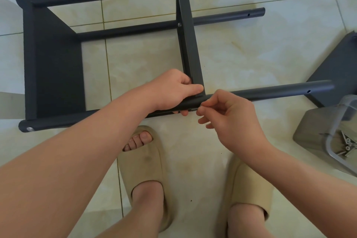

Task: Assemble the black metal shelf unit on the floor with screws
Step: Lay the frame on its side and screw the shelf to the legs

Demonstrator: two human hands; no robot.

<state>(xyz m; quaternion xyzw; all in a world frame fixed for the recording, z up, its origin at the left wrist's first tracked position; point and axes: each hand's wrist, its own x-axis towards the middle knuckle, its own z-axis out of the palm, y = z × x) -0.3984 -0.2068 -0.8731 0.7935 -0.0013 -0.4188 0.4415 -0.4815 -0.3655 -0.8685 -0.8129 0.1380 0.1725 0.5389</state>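
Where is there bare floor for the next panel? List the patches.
Free: tile between left panel and crossbar; tile right of the crossbar, between short tube and near tube. Crowded: around left hand and right hand, and the right edge with loose panel and screw tray.

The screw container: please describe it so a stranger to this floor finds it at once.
The black shelf frame lies on the tiled floor. Right of it, at the picture's right edge, stands a clear plastic container. Unlike the dark panel behind it, it holds loose silver screws.
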